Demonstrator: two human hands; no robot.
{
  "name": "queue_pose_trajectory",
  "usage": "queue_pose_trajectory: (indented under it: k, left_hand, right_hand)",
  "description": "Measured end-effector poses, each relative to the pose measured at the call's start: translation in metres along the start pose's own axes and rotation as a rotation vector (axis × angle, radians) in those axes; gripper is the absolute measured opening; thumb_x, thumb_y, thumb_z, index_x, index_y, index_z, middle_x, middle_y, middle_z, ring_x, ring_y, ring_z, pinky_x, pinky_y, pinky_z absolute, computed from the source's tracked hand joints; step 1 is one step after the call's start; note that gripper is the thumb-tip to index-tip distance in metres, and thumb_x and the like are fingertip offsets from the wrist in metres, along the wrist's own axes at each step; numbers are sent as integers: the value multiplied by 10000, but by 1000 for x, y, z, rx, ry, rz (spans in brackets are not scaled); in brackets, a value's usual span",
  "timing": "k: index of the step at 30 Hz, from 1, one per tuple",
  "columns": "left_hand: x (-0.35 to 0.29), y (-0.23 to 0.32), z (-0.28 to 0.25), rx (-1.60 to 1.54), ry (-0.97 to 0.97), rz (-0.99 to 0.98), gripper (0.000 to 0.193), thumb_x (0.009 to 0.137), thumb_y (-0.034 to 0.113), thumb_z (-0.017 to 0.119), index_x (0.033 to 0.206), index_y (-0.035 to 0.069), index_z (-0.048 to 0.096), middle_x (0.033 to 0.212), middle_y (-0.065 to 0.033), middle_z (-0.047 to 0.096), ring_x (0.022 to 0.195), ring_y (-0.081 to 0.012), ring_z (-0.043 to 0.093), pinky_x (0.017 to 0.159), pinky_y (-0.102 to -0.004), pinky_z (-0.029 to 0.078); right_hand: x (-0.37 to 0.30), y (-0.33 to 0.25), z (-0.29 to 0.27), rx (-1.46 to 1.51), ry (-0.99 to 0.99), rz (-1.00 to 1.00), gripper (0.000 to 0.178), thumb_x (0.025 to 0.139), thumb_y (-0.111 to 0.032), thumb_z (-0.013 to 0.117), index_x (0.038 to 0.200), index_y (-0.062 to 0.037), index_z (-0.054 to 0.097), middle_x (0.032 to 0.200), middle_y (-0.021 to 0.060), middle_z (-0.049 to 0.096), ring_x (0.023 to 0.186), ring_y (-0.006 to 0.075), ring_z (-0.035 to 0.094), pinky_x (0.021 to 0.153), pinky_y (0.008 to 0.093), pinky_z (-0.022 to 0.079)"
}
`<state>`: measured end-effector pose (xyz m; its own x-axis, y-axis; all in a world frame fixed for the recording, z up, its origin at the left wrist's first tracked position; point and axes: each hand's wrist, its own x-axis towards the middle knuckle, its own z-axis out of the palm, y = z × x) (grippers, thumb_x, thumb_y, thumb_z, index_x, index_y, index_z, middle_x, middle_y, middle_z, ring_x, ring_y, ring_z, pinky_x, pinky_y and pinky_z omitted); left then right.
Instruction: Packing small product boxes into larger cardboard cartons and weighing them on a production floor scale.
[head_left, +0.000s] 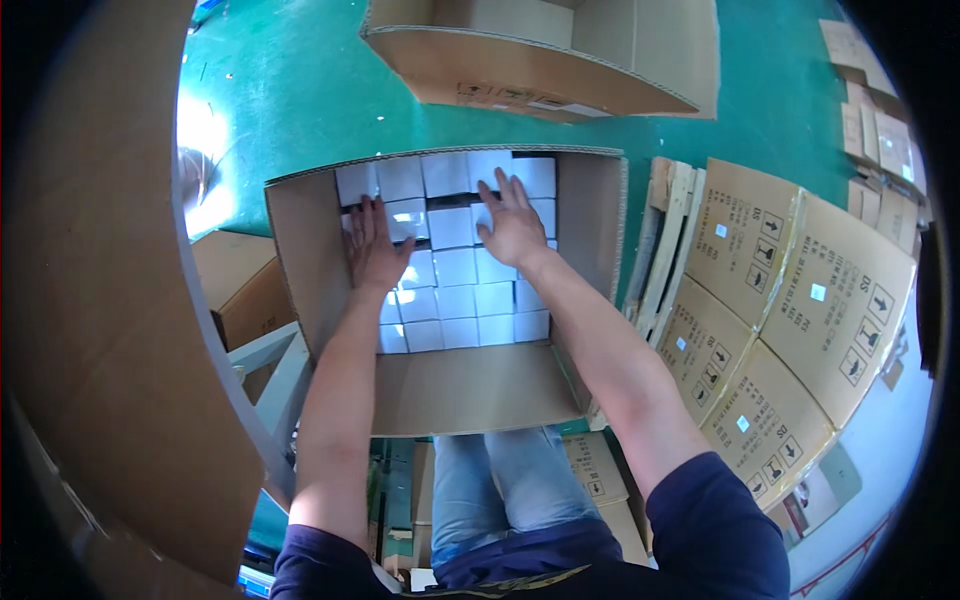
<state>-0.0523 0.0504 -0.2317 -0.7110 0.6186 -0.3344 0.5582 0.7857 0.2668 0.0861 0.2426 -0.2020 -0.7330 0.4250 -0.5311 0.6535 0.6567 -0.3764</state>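
Both my arms reach down into an open cardboard carton (455, 392) in front of me. Small white boxes (459, 302) fill it in rows, with narrow dark gaps between some of them. My left hand (377, 250) lies on the boxes at the left side, its fingers stretched toward the far rows and its thumb apart. On the right, my right hand (513, 222) rests with spread fingers on boxes of the far rows. Neither hand is wrapped around a box. The boxes under my palms are partly hidden.
Another open carton (540, 70) stands beyond, on the green floor (290, 110). Sealed cartons (740, 240) are stacked at the right beside wooden slats (664, 240). A large brown cardboard surface (120, 270) rises close on the left, near a smaller carton (235, 270).
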Motion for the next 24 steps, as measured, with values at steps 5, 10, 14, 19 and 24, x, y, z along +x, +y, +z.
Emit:
queue_pose_trajectory:
  k: [5, 10, 14, 19, 24]
  left_hand:
    - [-18, 44, -52, -379, 117, 16, 543, 855, 182, 630, 1346, 24, 459, 1414, -171, 432, 1334, -346, 373, 1117, -469, 268]
    - [-131, 46, -153, -215, 547, -15, 592, 853, 22, 543, 1414, 9, 352, 1439, -203, 388, 1326, -351, 394, 1082, -422, 348]
    - [-145, 32, -148, -535, 303, -108, 628, 854, 13, 533, 1439, 2, 305, 1474, -200, 348, 1301, -358, 429, 1066, -430, 377]
    - [-135, -36, -128, -653, 196, -177, 615, 846, 19, 548, 1421, 1, 329, 1356, -212, 484, 1208, -338, 521, 1029, -381, 409]
    - [-98, -9, -139, -563, -73, -290, 570, 833, 49, 580, 1370, 10, 392, 1312, -195, 514, 1172, -333, 534, 992, -372, 422]
  right_hand:
    - [-26, 34, -34, 31, -11, 19, 611, 831, -266, 656, 1387, -133, 439, 1510, 138, 302, 1371, 361, 310, 1121, 406, 300]
    - [-154, 11, -113, 386, 711, 219, 493, 765, -122, 742, 1188, -3, 518, 1191, 165, 494, 1125, 378, 497, 999, 416, 418]
    - [-216, 69, -56, 491, 75, 283, 708, 798, -236, 688, 1401, -43, 371, 1220, 255, 550, 1141, 399, 540, 951, 434, 458]
    - [-201, 45, -78, 315, -243, 525, 591, 895, -297, 485, 1444, -129, 341, 1262, 201, 578, 1111, 367, 589, 955, 451, 466]
    - [-198, 60, -96, 193, -404, 508, 577, 893, -276, 405, 1441, -111, 333, 1283, 189, 572, 1129, 354, 585, 952, 443, 475]
